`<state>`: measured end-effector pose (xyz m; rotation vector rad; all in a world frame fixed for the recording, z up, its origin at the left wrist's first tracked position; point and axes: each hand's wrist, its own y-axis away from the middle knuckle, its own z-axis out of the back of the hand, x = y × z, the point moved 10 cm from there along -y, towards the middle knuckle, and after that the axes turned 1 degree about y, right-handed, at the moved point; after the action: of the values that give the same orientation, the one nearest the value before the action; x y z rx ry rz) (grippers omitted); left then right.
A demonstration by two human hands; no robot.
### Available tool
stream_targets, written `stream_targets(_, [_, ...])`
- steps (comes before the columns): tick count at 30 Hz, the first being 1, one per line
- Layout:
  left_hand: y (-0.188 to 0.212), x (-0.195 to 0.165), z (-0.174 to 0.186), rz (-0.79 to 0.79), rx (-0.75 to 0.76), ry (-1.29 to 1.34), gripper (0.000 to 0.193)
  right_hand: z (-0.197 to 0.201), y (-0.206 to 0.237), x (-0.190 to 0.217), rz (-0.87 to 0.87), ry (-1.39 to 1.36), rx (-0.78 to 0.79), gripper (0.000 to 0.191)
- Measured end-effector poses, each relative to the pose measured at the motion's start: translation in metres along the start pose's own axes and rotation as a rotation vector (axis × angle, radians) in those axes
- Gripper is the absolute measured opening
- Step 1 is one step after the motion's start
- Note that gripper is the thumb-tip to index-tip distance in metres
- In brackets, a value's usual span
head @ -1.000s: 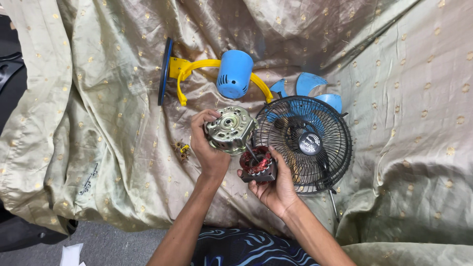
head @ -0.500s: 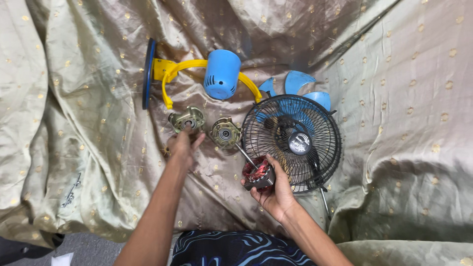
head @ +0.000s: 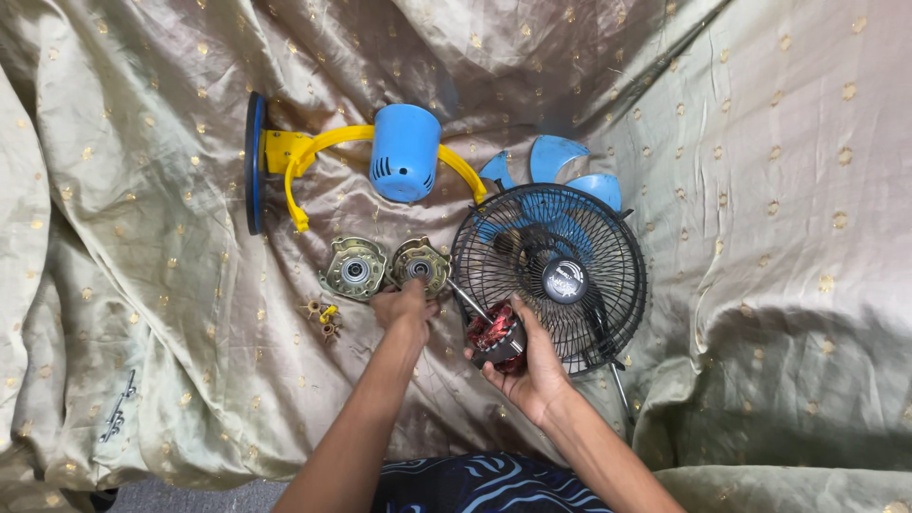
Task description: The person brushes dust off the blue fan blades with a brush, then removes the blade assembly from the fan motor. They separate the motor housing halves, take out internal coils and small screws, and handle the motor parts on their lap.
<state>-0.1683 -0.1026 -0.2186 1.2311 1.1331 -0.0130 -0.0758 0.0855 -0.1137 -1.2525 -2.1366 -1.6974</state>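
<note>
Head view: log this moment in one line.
left hand: touching round metal motor cover | right hand: holding red-wound motor core | beside: black wire fan grille

Bare forearms, blue-black (wavy-patterned) garment (head: 475, 484)

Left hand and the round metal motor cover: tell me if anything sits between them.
Nothing visible does. The left hand already reaches the round metal motor cover, its fingers at the near edge. The second cover lies beside it, to the left.

blue motor cover (head: 405, 152) | yellow bracket (head: 328, 147) | black grille (head: 549, 275) | gold-dotted cloth (head: 779, 190)
</note>
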Motion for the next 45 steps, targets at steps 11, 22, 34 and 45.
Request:
stream_targets(11, [0.032,-0.016,0.022,-0.137,0.162,0.145,0.034,-0.001,-0.003,-0.004,-0.012,0.068,-0.079,0.050])
stream_targets(22, [0.126,-0.065,0.055,-0.658,0.143,0.015,0.061,-0.006,0.002,-0.024,-0.075,0.097,-0.082,0.050])
stream_targets(34, [0.132,-0.061,0.062,-0.715,-0.004,-0.255,0.064,-0.006,0.001,-0.023,-0.084,0.173,-0.068,0.050])
stream_targets(45, [0.144,-0.062,0.039,-0.808,0.089,-0.288,0.054,-0.005,-0.004,-0.006,-0.090,0.231,-0.034,0.051])
